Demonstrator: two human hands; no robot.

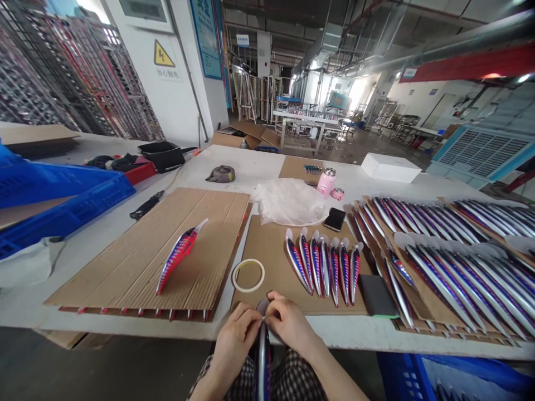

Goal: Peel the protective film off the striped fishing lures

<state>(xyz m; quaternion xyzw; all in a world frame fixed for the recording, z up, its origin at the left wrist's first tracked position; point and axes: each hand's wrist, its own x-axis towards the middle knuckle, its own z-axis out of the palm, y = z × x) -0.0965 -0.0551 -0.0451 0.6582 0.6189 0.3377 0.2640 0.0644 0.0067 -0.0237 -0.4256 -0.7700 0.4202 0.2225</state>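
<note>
While both hands, left hand [234, 333] and right hand [288, 322], pinch one fishing lure [263, 356] upright above the lap, its head stays reachable; a tape ring [248, 275] lies near on the bench [125, 328].

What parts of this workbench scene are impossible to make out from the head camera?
- Fishing lure in both hands: its tip is covered by the left hand and right hand, its tail cut off by the bottom edge.
- Lures under the cardboard sheet: only red tips show.
- Blue wall poster: text too small.
- Blue crate: contents dark, cut off.
</note>
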